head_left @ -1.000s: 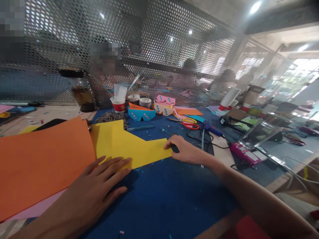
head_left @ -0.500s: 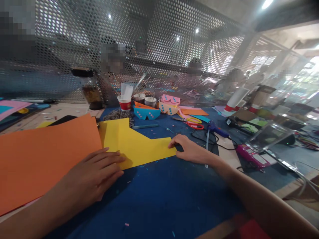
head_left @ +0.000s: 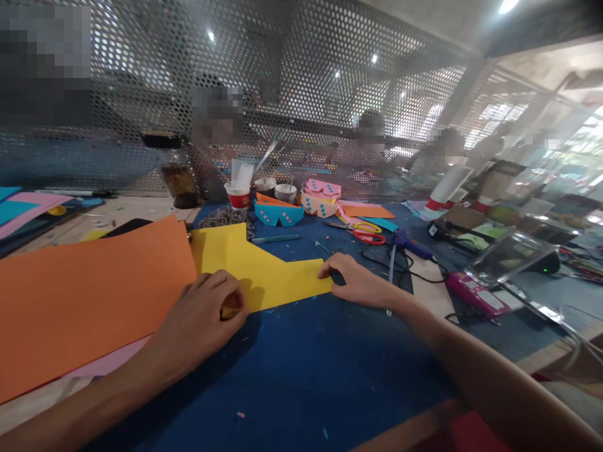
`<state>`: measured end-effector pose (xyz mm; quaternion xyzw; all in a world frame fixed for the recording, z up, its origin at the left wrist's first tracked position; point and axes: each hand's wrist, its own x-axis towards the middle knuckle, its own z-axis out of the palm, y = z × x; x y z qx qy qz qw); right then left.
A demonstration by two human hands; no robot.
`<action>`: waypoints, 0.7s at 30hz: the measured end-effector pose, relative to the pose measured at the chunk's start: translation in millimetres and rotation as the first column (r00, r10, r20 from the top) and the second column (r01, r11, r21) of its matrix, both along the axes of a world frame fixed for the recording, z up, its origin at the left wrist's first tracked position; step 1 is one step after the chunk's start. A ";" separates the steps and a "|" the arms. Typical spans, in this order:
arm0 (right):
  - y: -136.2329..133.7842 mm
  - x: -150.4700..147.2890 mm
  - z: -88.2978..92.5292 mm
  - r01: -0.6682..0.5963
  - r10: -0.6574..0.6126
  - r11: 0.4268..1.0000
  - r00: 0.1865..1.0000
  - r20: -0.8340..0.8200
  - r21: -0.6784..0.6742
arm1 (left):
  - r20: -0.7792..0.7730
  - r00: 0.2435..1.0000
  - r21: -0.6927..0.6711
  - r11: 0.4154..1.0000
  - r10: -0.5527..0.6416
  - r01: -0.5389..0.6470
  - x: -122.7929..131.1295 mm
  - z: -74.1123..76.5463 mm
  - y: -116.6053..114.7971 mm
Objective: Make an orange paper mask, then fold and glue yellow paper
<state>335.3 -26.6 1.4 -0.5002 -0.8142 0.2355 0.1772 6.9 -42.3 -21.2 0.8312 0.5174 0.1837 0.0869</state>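
Observation:
A cut yellow paper sheet (head_left: 257,270) lies on the blue mat (head_left: 306,364). My left hand (head_left: 202,317) has its fingers curled and pinched on the sheet's near left edge. My right hand (head_left: 355,282) pinches the sheet's right corner with fingertips pressed together. A large orange sheet (head_left: 85,295) lies to the left, partly over a pink sheet (head_left: 113,361).
Red and yellow scissors (head_left: 360,232), a blue pen (head_left: 276,238), a blue paper mask (head_left: 277,215), a pink paper mask (head_left: 318,196), cups (head_left: 239,194) and a dark jar (head_left: 176,172) stand behind. Cables, a glue gun (head_left: 409,245) and a pink device (head_left: 475,295) lie right. A perforated metal screen (head_left: 306,94) backs the table.
My left hand went from lying flat on the yellow sheet to curling its fingers and pinching the sheet's edge. My right hand stayed at the right corner.

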 end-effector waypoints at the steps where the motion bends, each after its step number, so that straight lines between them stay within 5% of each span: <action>1: -0.3 -0.2 0.7 0.001 -0.001 1.000 1.000 0.002 -0.002 | 0.016 1.000 -0.007 1.000 -0.004 0.005 -1.0 -0.6 0.8; 21: 0.1 0.2 0.4 0.011 -0.011 1.000 1.000 0.000 -0.017 | 0.204 0.967 -0.111 0.978 -0.150 0.175 -23.3 -3.4 9.9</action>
